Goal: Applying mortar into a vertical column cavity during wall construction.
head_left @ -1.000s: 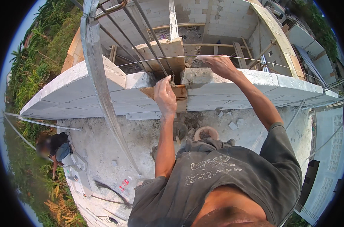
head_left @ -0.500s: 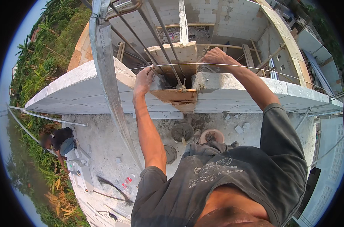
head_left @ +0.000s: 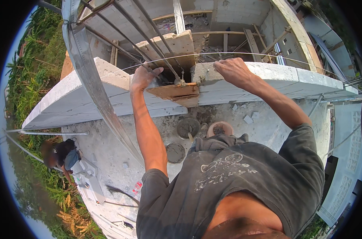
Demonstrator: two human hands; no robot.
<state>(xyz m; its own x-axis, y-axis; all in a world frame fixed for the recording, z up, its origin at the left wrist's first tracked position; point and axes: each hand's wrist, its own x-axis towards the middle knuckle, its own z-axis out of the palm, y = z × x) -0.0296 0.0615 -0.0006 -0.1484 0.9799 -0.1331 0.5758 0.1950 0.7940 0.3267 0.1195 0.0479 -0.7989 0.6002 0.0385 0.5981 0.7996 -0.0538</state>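
Note:
My left hand (head_left: 143, 75) is at the top of the left white block wall (head_left: 109, 95), by a taut string (head_left: 213, 53) and steel rebars (head_left: 165, 59); its fingers are curled, what they hold hard to make out. My right hand (head_left: 233, 71) rests on the top of the right wall (head_left: 274, 71), fingers closed near a small nail, anything in them hidden. Between the hands is a dark column gap with a plywood form board (head_left: 177, 89) on its near side and another board (head_left: 181, 40) behind it.
A metal post (head_left: 83, 59) rises at the left. Mortar buckets (head_left: 175, 153) and a pink basin (head_left: 227, 126) stand below on the concrete floor (head_left: 109, 151). A co-worker (head_left: 63, 155) crouches at the left edge by white blocks. Bamboo poles and vegetation lie beyond.
My left hand has moved left from the middle of the gap to the left wall's end. My right hand has shifted from above the gap's right side down onto the right block.

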